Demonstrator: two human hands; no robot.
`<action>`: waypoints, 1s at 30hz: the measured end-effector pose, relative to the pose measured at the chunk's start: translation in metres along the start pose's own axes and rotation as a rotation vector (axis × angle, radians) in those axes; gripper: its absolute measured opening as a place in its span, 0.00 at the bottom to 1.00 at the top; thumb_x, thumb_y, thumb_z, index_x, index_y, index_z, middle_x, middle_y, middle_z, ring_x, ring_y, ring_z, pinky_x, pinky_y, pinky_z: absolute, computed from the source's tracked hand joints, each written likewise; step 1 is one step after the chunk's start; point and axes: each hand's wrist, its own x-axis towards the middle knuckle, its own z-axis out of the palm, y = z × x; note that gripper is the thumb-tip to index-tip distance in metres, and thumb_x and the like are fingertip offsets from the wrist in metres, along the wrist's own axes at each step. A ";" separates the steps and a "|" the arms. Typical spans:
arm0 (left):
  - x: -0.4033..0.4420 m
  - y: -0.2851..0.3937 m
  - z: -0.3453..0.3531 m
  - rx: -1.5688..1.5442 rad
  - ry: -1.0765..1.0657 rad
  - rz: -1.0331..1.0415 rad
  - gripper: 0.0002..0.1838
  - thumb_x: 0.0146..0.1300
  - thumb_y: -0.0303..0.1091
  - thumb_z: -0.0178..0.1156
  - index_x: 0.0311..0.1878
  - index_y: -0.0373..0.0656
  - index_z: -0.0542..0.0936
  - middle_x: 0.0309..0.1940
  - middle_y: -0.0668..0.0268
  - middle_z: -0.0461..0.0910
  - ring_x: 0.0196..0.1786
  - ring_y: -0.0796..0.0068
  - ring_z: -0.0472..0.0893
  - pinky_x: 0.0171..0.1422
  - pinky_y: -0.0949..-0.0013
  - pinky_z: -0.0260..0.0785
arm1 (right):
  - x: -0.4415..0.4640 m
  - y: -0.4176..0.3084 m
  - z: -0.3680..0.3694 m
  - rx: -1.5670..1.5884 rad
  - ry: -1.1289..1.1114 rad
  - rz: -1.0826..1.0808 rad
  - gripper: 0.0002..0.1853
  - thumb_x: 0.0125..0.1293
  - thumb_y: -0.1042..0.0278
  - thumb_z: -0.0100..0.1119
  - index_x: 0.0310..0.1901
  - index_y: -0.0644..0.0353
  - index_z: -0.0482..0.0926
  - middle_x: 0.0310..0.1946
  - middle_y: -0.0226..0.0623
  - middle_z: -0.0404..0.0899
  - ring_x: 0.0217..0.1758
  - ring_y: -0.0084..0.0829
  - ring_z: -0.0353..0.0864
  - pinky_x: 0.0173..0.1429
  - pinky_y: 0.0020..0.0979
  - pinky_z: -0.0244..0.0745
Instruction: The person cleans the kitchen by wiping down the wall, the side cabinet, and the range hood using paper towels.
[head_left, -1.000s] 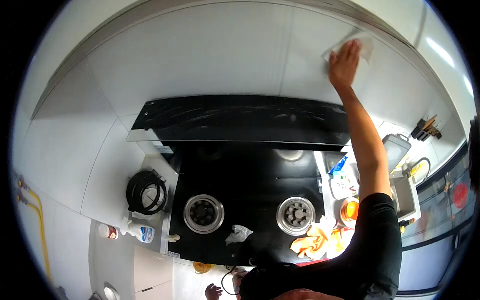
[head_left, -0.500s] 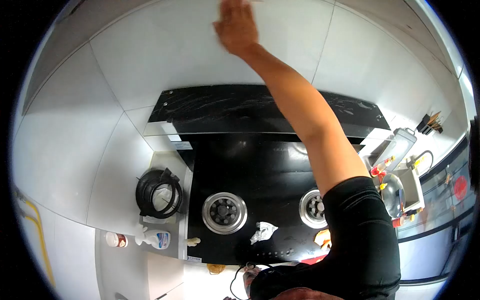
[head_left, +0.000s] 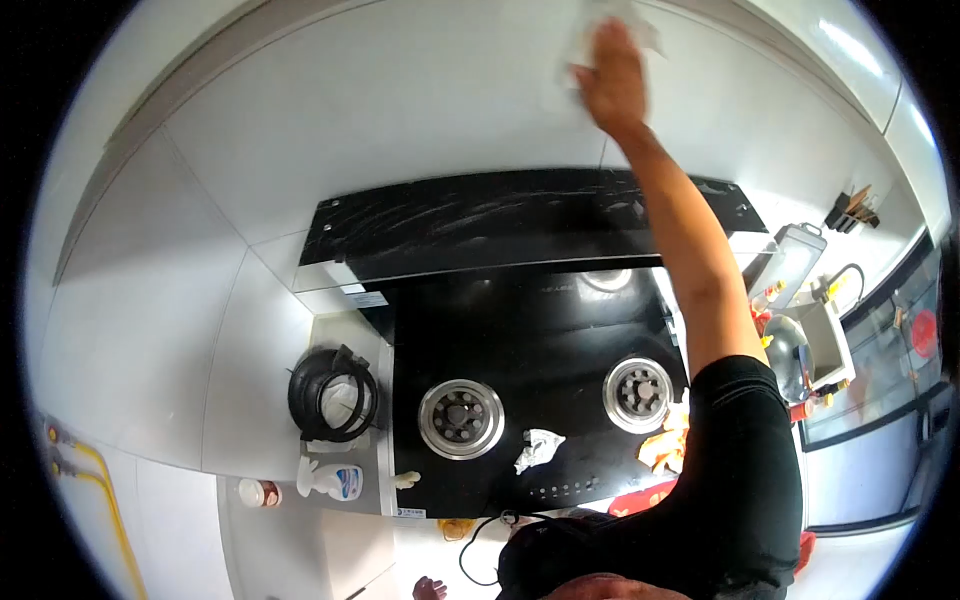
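My right hand (head_left: pixel 613 85) is stretched up to the pale wall tiles (head_left: pixel 420 100), its fingers laid along a thin white wipe (head_left: pixel 645 35) pressed on the wall. Motion blurs the wipe, and its upper part runs out of view. Part of my left hand (head_left: pixel 430 589) shows low at the bottom edge, its fingers slightly apart with nothing visible in them. Below my right arm lies the black glass gas hob (head_left: pixel 500 330) with a left burner (head_left: pixel 461 419) and a right burner (head_left: pixel 638 395). A crumpled white tissue (head_left: pixel 540 450) rests between them.
Left of the hob are black pan supports (head_left: pixel 330 395), a spray bottle (head_left: pixel 332 480) and a small jar (head_left: pixel 260 492). An orange-and-white cloth (head_left: pixel 663 450) lies at the hob's right front. On the right stand a sink (head_left: pixel 828 360), a wok (head_left: pixel 788 355) and bottles.
My right hand has moved right across the wall tiles, and the white wipe under it now shows. My left hand has come into view at the bottom. The view has shifted slightly.
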 end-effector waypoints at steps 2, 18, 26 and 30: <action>-0.013 -0.009 0.001 -0.013 0.030 -0.024 0.21 0.70 0.37 0.62 0.63 0.43 0.75 0.41 0.57 0.85 0.40 0.63 0.85 0.44 0.62 0.84 | -0.043 0.052 -0.012 -0.131 0.068 0.099 0.41 0.74 0.48 0.53 0.78 0.63 0.51 0.81 0.51 0.45 0.84 0.46 0.43 0.84 0.45 0.41; -0.122 -0.061 0.033 0.054 0.027 0.107 0.07 0.69 0.30 0.53 0.35 0.40 0.78 0.25 0.61 0.81 0.21 0.71 0.81 0.22 0.70 0.73 | -0.113 -0.081 -0.179 2.504 0.080 1.221 0.22 0.77 0.55 0.45 0.65 0.57 0.73 0.65 0.39 0.76 0.67 0.39 0.76 0.72 0.40 0.70; -0.188 0.006 0.076 0.103 0.100 0.306 0.21 0.74 0.34 0.51 0.66 0.35 0.74 0.41 0.60 0.85 0.41 0.73 0.83 0.42 0.69 0.76 | -0.239 -0.203 -0.246 2.613 -0.070 1.769 0.25 0.75 0.53 0.47 0.67 0.56 0.73 0.67 0.40 0.75 0.69 0.42 0.73 0.73 0.47 0.66; -0.224 0.000 0.070 -0.018 0.172 0.195 0.23 0.72 0.34 0.53 0.67 0.35 0.73 0.42 0.60 0.86 0.40 0.73 0.85 0.43 0.72 0.76 | -0.286 -0.220 -0.265 2.527 -0.132 2.003 0.24 0.74 0.55 0.45 0.65 0.55 0.76 0.66 0.37 0.76 0.71 0.40 0.71 0.76 0.47 0.60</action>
